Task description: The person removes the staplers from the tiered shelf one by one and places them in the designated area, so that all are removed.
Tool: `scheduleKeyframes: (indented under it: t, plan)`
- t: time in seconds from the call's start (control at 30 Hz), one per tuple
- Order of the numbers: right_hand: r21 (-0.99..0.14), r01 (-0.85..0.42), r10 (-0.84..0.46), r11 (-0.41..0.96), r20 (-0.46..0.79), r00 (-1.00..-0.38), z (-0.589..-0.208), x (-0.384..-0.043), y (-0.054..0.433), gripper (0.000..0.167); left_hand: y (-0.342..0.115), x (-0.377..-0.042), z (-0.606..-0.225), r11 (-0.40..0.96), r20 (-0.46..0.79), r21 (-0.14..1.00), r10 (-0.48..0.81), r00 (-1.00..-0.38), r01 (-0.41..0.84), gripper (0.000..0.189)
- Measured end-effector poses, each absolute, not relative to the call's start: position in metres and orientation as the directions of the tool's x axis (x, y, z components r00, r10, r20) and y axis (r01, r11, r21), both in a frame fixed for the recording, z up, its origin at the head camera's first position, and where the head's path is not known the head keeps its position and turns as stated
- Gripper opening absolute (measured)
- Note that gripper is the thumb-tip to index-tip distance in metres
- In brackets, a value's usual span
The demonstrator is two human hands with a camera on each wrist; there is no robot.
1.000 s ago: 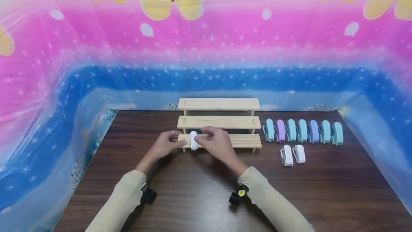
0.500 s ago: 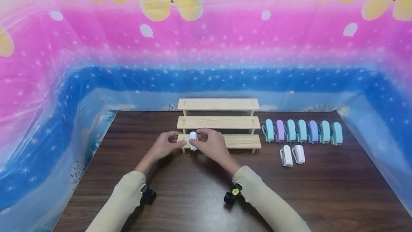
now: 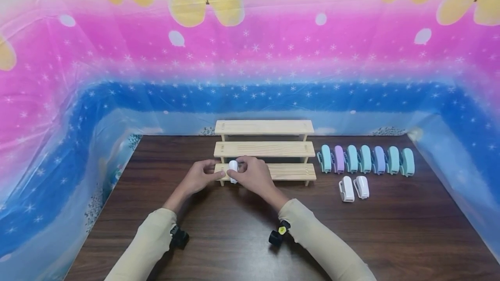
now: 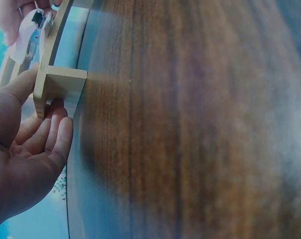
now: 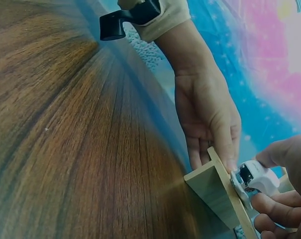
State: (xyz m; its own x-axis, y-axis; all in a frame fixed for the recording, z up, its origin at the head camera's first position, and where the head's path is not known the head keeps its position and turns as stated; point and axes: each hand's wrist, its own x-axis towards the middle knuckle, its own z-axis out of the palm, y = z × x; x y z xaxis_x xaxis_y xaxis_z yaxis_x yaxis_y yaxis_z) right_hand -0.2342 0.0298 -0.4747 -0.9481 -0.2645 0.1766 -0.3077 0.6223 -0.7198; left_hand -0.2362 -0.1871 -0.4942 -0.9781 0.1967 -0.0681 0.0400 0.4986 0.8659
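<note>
On the lowest step of a three-step wooden rack (image 3: pixel 287 171), near its left end, stands a small white stapler (image 3: pixel 233 166). My right hand (image 3: pixel 254 177) pinches it between thumb and fingers; the right wrist view shows the white stapler (image 5: pixel 262 177) resting against the board, a black part inside its mouth. At the step's left end, my left hand (image 3: pixel 198 177) grips the board (image 4: pixel 50 52), with the thumb on top and the fingers below, just left of the stapler. The thumb of the right hand hides part of the stapler in the head view.
Right of the rack, a row of several teal and purple staplers (image 3: pixel 365 158) stands on the dark wooden table (image 3: pixel 234 237). Two white staplers (image 3: pixel 346 189) sit in front of that row. Patterned cloth (image 3: pixel 250 64) hangs behind and along the sides.
My right hand has shifted left and now covers more of the white stapler, which stays at about the same spot on the step. The left hand keeps its grip on the rack.
</note>
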Motion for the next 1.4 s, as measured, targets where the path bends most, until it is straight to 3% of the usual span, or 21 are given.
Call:
scheduleKeyframes:
  t: [0.37,0.67,1.4]
  plan:
    - [-0.729,-0.324,-0.282,0.604,0.185,-0.941,-0.471,-0.23,0.034,0.035,-0.186,-0.236,-0.494,0.478,-0.062,0.877,0.2,-0.978,0.042,0.049]
    - [-0.717,-0.338,-0.267,0.609,0.217,-0.939,-0.459,-0.222,0.047,0.038,-0.186,-0.236,-0.494,0.483,-0.057,0.874,0.197,-0.979,0.046,0.048]
    - [-0.729,-0.284,-0.149,0.623,0.246,-0.958,-0.428,-0.216,0.111,0.039,-0.186,-0.236,-0.494,0.535,-0.093,0.845,0.174,-0.98,0.015,0.062]
